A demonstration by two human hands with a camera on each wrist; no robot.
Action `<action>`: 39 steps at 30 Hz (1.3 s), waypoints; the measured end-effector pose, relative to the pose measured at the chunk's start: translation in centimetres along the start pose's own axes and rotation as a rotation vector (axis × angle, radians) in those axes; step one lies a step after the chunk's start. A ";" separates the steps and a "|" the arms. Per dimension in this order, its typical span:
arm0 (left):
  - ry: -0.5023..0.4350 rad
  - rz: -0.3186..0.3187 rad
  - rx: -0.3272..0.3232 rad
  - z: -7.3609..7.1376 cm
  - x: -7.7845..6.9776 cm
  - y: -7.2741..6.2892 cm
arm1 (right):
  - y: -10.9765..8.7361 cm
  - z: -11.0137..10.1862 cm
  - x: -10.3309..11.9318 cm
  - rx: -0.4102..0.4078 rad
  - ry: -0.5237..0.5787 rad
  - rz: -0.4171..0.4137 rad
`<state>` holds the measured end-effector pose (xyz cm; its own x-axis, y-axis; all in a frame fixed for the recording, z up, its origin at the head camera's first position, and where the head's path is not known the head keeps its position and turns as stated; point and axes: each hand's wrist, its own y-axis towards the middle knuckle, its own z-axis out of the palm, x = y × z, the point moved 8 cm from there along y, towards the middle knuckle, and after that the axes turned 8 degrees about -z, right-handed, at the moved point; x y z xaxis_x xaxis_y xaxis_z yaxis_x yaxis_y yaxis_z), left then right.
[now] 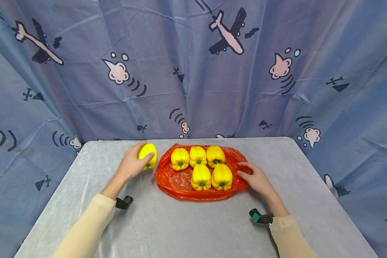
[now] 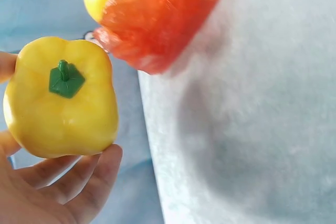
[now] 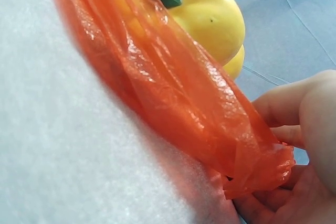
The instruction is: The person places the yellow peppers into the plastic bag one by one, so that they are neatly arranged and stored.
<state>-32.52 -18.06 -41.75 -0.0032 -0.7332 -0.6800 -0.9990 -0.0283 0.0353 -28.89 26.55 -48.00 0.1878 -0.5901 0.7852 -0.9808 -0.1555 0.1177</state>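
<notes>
My left hand (image 1: 131, 162) grips a yellow bell pepper (image 1: 151, 152) just left of the red plastic bag (image 1: 178, 182). In the left wrist view the held pepper (image 2: 68, 116) shows its green stem toward the camera, thumb and fingers around its sides. The bag lies spread wide on the table with several yellow peppers (image 1: 201, 176) inside, three in a back row and two in front. At the bag's right end, my right hand (image 1: 258, 180) holds the rim. Its fingers and thumb close around the crumpled plastic (image 3: 262, 169) in the right wrist view.
A light grey table (image 1: 180, 229) carries the bag. Behind and beside it hangs a blue curtain (image 1: 167, 53) printed with airplanes and clouds. Black wrist mounts (image 1: 125, 202) sit on both wrists, near the cream sleeves.
</notes>
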 end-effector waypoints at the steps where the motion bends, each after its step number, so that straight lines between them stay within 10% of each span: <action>1: -0.003 0.004 -0.002 -0.1 -0.3 -0.1 | 0.0 0.0 0.0 -0.001 -0.001 -0.002; 39: -0.013 0.155 0.071 5.0 -6.9 -4.8 | 0.1 0.1 -0.4 -0.009 0.005 0.006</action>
<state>-27.97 -9.45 -40.93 -0.1581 -0.7164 -0.6795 -0.9871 0.1329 0.0894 -29.06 26.69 -48.34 0.1814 -0.5867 0.7892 -0.9824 -0.1451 0.1180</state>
